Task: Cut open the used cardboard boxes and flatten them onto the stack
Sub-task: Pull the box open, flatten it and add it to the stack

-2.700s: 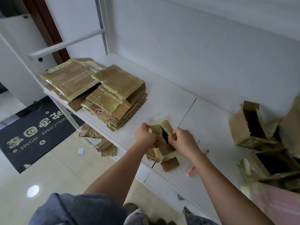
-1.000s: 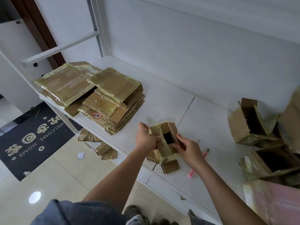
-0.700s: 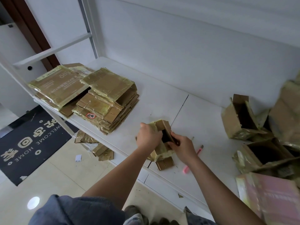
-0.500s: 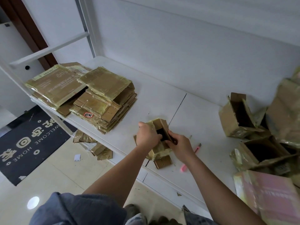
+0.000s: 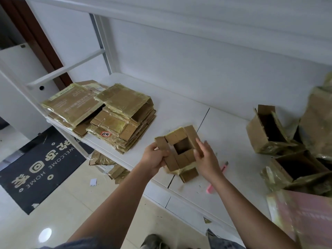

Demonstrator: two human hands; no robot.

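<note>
A small taped cardboard box (image 5: 181, 147) sits just above the white table (image 5: 231, 141), its top flaps spread outward around a square opening. My left hand (image 5: 156, 159) grips the left flap and side of it. My right hand (image 5: 204, 157) has straight fingers pressed against the right flap. A stack of flattened boxes (image 5: 122, 121) lies at the left of the table, beside a wider flat pile (image 5: 71, 103). A pink box cutter (image 5: 216, 178) lies on the table, partly hidden behind my right wrist.
Several opened, unflattened boxes (image 5: 265, 133) crowd the right end of the table, and a pink-faced one (image 5: 305, 218) stands nearest. Cardboard scraps (image 5: 107, 164) lie on the floor below the table edge, next to a dark welcome mat (image 5: 36, 169).
The small box's top flaps have been folded outward and its opening now faces up. My right hand has come out of the opening to the right flap.
</note>
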